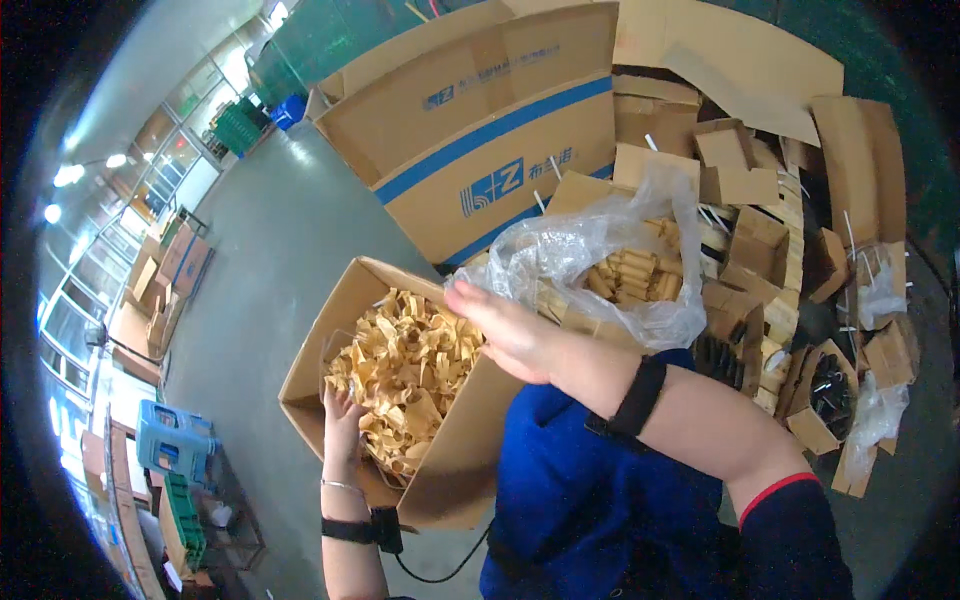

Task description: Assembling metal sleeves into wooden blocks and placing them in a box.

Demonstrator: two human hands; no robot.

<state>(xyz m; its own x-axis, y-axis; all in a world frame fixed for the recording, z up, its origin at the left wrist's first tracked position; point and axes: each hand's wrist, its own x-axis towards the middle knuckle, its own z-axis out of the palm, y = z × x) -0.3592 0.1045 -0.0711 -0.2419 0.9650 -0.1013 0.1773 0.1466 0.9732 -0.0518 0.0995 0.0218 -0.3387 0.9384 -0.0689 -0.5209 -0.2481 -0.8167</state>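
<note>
A brown cardboard box [475, 415] stands before me, filled with crumpled tan pieces [410, 375] that look like paper or thin card. My left hand [343, 420] reaches inside the box's left wall, its fingers apart at the edge of the tan pieces. Nothing shows in its grasp. Over the right rim lies my right hand [500, 328], fingers stretched out; its palm side is hidden. Beside that hand is a clear plastic bag [540, 245] of tan tube-like parts [640, 272]. Each wrist wears a black strap.
Behind the bag rises a large carton [500, 130] with a blue stripe. On the right, small open boxes [755, 245] crowd a wooden pallet [785, 300], some with dark parts. A blue plastic stool [175, 443] stands on the grey floor [260, 240] at left.
</note>
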